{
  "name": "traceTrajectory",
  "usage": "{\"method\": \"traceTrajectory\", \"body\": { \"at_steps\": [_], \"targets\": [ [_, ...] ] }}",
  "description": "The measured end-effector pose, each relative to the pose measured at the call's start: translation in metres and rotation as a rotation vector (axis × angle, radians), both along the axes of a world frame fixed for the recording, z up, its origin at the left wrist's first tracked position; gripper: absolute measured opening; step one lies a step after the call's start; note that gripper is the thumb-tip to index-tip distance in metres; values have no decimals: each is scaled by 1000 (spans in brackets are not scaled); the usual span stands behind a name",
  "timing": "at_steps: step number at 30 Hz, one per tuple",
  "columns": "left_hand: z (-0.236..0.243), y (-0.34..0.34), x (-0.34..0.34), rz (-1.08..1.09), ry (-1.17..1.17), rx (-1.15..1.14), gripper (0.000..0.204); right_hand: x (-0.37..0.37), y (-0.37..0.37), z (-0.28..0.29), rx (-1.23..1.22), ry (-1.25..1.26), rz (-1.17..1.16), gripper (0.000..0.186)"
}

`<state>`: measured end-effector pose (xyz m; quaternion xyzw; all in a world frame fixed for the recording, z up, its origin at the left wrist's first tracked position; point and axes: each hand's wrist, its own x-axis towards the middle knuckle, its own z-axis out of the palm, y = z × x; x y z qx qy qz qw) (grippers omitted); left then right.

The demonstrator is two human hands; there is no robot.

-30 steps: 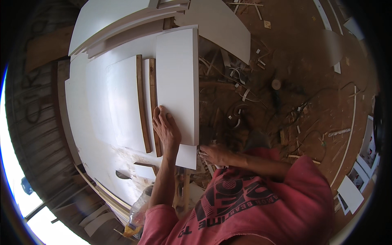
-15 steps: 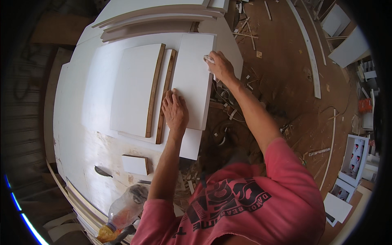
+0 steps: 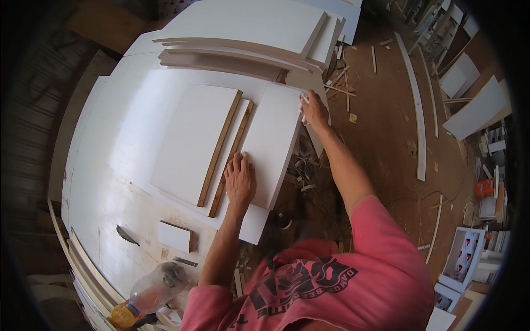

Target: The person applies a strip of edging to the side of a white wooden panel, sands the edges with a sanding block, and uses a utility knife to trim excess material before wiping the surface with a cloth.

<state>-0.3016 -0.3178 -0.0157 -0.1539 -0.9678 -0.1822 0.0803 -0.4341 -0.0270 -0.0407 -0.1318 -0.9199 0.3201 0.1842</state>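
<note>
A long white panel [image 3: 273, 140] lies on the worktable with its right edge along the table's near right side. My right hand [image 3: 316, 112] is closed around a crumpled white cloth [image 3: 303, 103] and presses it to the panel's right edge, close to the far corner. With fingers stretched and lying flat, my left hand [image 3: 240, 179] rests on the panel's left side. Just left of it are two white panels with raw brown edges, the upper one [image 3: 193, 143] stacked over the lower.
More white boards [image 3: 243, 25] are stacked at the table's far end. Nearer sit a small white block [image 3: 175, 236], a dark serrated blade [image 3: 127, 235] and a clear plastic bottle [image 3: 152, 289] with a yellow cap. Offcuts litter the brown floor [image 3: 386, 127] at right.
My right hand has slid the cloth along the panel's edge toward the far corner. My left hand stays on the panel. The whole view has shifted, showing more of the far end.
</note>
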Motion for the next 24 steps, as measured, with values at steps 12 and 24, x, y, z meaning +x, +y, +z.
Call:
{"method": "traceTrajectory", "body": {
  "at_steps": [12,24],
  "targets": [
    [1,-4,3,77,-21,-68,43,-26,37,26,-163,-211,322,15],
    [-1,1,2,113,-34,-66,40,-32,47,6,-602,-213,318,26]
  ]
}}
